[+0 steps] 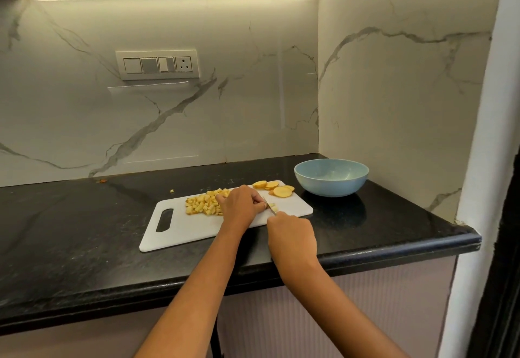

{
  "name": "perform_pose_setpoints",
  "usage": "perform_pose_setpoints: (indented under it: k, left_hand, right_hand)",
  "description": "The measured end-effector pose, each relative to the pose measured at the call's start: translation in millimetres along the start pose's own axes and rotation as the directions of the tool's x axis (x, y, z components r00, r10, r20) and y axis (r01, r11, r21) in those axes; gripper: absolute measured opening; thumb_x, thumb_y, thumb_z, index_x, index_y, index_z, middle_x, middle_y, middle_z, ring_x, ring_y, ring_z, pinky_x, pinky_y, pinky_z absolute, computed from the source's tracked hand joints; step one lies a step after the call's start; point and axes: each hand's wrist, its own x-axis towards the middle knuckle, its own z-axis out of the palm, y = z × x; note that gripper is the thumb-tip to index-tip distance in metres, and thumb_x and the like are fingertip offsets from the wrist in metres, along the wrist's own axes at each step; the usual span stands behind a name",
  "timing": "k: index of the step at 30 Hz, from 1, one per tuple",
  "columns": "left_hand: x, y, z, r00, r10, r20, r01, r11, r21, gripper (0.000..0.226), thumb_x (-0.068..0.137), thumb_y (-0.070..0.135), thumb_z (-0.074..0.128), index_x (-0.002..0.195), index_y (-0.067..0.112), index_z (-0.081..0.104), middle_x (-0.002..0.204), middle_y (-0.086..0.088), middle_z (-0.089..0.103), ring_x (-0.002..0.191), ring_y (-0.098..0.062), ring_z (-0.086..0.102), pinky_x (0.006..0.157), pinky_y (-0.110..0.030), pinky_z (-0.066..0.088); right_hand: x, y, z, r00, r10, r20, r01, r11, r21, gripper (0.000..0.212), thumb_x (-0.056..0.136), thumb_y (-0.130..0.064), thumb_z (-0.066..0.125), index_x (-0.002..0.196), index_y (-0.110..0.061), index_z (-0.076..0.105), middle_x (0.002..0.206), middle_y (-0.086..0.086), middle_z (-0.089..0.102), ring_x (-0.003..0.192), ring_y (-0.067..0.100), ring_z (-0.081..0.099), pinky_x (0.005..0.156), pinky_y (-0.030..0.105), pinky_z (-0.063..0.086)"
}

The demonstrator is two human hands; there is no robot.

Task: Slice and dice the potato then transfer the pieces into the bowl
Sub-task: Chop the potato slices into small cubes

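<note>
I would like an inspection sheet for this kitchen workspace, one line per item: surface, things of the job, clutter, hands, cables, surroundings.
Surface: black stone counter carrying a white cutting board.
Job's things: diced potato pile on the board; round potato slices at its far right corner; blue bowl right of the board, with no potato visible inside.
Clutter: one stray potato piece on the counter behind the board.
Hands: left hand holds down a potato piece; right hand grips a knife cutting it.
Cables: nothing seen.
Surroundings: marble-look wall with a switch panel; light strip above.
</note>
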Motion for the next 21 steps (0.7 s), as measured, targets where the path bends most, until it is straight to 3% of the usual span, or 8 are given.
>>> perform_pose_setpoints:
  k: [5,10,15,21]
  left_hand:
    - [-2.5,2.2,1.4,1.0,0.0,-0.029,0.002,0.999,0.053,0.013,0.087,0.032,0.061,0.088,0.026,0.072,0.097,0.007,0.067,0.099,-0.013,0.055,0.1,-0.041,0.022]
    - [-0.5,2.1,2.8,0.996,0.019,-0.088,-0.007,0.99,0.138,0.016,0.091,0.025,0.055,0.094,0.026,0.07,0.101,0.007,0.067,0.104,-0.015,0.053,0.095,-0.037,0.024]
    - [1.5,0.2,3.4,0.991,0.029,-0.131,-0.012,0.991,0.133,0.022,0.094,0.025,0.05,0.11,0.027,0.065,0.114,0.005,0.063,0.11,-0.017,0.048,0.095,-0.037,0.024]
    - [8.9,8.7,9.9,0.964,0.202,0.175,-0.217,0.973,0.076,0.021,0.093,0.037,0.05,0.11,0.031,0.062,0.119,0.011,0.059,0.121,-0.016,0.042,0.101,-0.046,0.026]
  right_hand:
    - [10.5,10.6,0.4,0.999,0.034,-0.033,-0.033,0.999,0.028,0.024,0.099,-0.01,0.042,0.12,-0.007,0.053,0.115,0.009,0.059,0.1,0.019,0.06,0.076,0.025,0.045]
    - [12.1,26.2,10.7,0.983,0.146,-0.114,-0.124,0.976,0.177,0.033,0.098,-0.016,0.044,0.131,-0.012,0.042,0.103,0.006,0.063,0.087,0.015,0.063,0.069,0.023,0.046]
    - [25.8,39.6,12.8,0.963,0.233,-0.134,-0.172,0.916,0.362,0.029,0.098,-0.02,0.045,0.126,-0.016,0.05,0.1,0.004,0.063,0.079,0.013,0.058,0.064,0.024,0.046]
    - [43.5,49.5,20.1,0.932,0.293,-0.213,-0.144,0.838,0.526,0.029,0.1,-0.024,0.039,0.121,-0.015,0.056,0.096,0.006,0.065,0.077,0.015,0.058,0.063,0.025,0.044]
